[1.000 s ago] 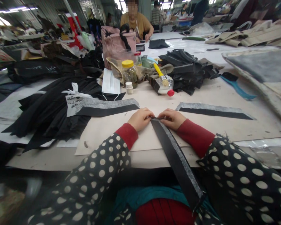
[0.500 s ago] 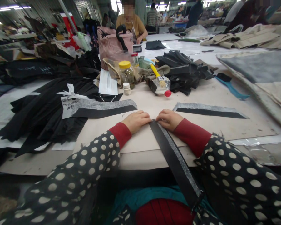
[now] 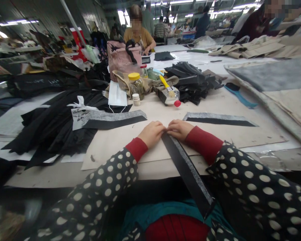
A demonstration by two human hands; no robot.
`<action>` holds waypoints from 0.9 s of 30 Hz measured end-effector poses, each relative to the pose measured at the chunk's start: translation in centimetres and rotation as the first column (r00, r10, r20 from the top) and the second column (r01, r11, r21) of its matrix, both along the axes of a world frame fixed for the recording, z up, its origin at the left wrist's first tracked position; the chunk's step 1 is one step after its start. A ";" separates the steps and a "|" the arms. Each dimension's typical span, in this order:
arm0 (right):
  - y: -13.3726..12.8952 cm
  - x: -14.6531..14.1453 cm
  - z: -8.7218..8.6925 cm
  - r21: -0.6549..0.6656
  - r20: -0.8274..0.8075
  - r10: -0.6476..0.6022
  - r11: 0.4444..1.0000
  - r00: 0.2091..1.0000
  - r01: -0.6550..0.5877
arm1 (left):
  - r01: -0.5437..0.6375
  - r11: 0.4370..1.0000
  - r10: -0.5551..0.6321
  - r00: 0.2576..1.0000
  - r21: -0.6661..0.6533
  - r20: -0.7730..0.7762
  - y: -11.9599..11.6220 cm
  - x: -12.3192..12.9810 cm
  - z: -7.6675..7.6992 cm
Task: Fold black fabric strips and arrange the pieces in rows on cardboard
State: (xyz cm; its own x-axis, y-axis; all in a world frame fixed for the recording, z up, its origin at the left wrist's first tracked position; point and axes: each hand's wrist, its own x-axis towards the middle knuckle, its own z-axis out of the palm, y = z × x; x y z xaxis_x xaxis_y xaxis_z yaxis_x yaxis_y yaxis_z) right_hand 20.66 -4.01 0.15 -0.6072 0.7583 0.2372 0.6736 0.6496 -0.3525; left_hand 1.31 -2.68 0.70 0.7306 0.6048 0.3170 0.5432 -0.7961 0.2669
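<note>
My left hand and my right hand meet at the top end of a long black strip with a grey fuzzy band along its right side. Fingers of both hands are pinched on that end, and the strip slants down over the table's front edge to my lap. Left of my hands lies a black and grey piece beside a tag with handwriting. To the right, a similar piece lies flat on the beige board.
Black fabric pieces are piled at left. Further back stand a yellow-lidded jar, a small white bottle, a yellow brush on a clear bottle, and a pink bag. A person sits across the table.
The view has tilted and shifted slightly. My fingertips have come closer together at the strip's top end. The other pieces lie as before on the table.
</note>
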 end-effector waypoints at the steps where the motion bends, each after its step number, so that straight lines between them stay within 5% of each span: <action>1: -0.1 0.2 0.0 -0.042 -0.044 -0.018 0.999 0.999 0.016 | -0.002 1.000 0.002 0.999 0.017 -0.053 -0.4 0.4 -0.1; 5: -0.7 2.0 -0.4 -0.295 -0.255 -0.194 0.949 0.947 0.115 | -0.020 0.998 0.030 0.986 0.061 -0.162 -1.2 0.7 -0.5; 7: -0.8 2.8 -0.7 -0.319 -0.295 -0.263 0.933 0.918 0.164 | -0.027 0.997 0.037 0.985 0.066 -0.169 -1.3 0.6 -0.5; 15: -0.2 2.3 -0.7 -0.066 -0.178 -0.068 0.996 0.982 0.057 | -0.041 0.999 0.044 0.990 0.028 -0.135 -1.4 0.6 -0.2; 27: -0.1 1.2 0.2 0.104 0.183 -0.019 0.995 0.983 0.000 | 0.010 0.996 0.014 0.962 0.087 -0.272 -0.9 1.0 0.6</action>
